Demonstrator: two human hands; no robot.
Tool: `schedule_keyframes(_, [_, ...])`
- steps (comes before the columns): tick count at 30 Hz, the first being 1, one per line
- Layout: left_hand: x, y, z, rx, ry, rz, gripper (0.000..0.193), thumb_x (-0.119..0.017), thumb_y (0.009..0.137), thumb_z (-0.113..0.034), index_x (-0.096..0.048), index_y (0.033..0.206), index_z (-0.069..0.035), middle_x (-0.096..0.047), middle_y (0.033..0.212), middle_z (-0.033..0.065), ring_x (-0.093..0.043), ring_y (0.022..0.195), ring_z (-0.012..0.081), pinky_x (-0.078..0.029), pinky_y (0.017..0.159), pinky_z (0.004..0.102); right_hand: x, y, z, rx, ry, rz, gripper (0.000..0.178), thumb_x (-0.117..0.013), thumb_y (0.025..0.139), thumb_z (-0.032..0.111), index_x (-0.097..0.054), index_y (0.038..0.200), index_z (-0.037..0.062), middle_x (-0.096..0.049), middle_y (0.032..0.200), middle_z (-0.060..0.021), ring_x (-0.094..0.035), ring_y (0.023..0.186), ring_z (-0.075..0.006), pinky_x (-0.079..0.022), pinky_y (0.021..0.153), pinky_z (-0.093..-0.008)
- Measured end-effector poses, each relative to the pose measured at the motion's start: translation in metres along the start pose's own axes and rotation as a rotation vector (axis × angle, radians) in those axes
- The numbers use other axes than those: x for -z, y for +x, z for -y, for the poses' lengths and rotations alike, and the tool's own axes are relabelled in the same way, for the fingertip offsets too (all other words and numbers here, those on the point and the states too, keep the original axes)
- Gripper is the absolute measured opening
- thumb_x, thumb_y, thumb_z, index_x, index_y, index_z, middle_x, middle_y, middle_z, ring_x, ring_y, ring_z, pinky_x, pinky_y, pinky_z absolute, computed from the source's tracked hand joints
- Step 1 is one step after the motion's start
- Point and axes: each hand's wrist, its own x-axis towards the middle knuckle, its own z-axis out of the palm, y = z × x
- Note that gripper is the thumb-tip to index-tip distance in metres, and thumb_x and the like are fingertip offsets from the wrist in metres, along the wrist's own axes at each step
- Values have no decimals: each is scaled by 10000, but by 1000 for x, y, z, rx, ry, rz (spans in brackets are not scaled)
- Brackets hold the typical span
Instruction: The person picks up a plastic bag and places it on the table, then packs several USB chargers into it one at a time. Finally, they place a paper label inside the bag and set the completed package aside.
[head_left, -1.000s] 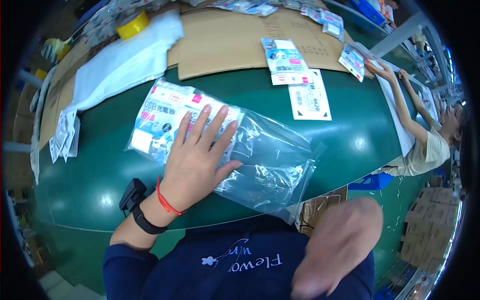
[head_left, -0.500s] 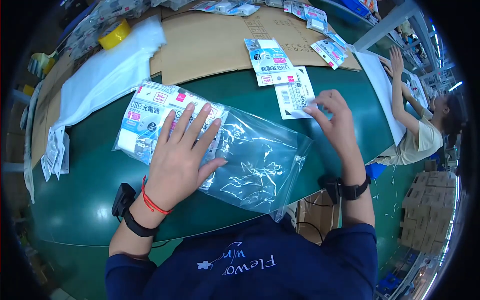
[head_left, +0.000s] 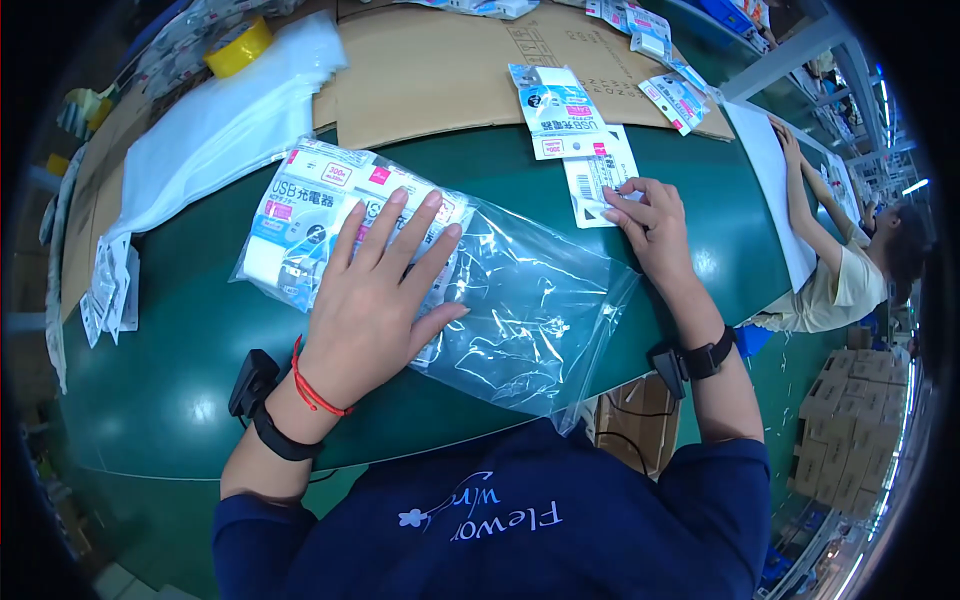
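"What can't we see under the left hand (head_left: 365, 295)?"

"Part of the wrapped packs (head_left: 295, 210) in the clear bag (head_left: 525, 300); we can't count them all."

"And by the right hand (head_left: 655, 230)?"

"Its fingers hide one side of the white label (head_left: 588, 207), so we can't tell whether they pinch it or merely touch it. A blue-and-white pack (head_left: 558, 108) covers the label's upper part."

"Farther off?"

"The top edge cuts the packages (head_left: 500, 7) on the cardboard. We see only part of the open carton (head_left: 640, 425), since the table and right arm hide the rest. The co-worker's hands (head_left: 785, 145) are too small for us to read their grip."
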Motion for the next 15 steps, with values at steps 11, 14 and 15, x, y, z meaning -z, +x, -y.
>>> schedule_keyframes(11, [12, -13, -1, 70, -900, -75, 532, -659, 846, -305, -505, 1275, -31, -501, 1307, 153, -499, 1195, 294, -418, 980, 446, 75, -16, 61, -193, 586, -268, 183, -662, 824, 153, -720, 989, 101, -606, 984, -70, -530, 866, -208, -447, 752, -299])
schedule_keyframes(14, [7, -8, -17, 319, -1712, 12, 447, -621, 888, -259, -518, 1252, -21, -565, 1207, 141, -565, 1099, 244, -481, 890, 389, 88, -25, 93, 293, 124, -205, 194, -641, 852, 180, -707, 1001, 75, -588, 1045, -95, -536, 937, -220, -433, 814, -325])
schedule_keyframes(15, [4, -6, -21, 455, -2111, 53, 405, -601, 909, -235, -524, 1240, -16, -597, 1157, 134, -597, 1051, 219, -513, 845, 360, 86, -25, 100, 480, 64, -168, 193, -651, 840, 181, -709, 1004, 97, -587, 1059, -107, -536, 942, -215, -431, 806, -328])
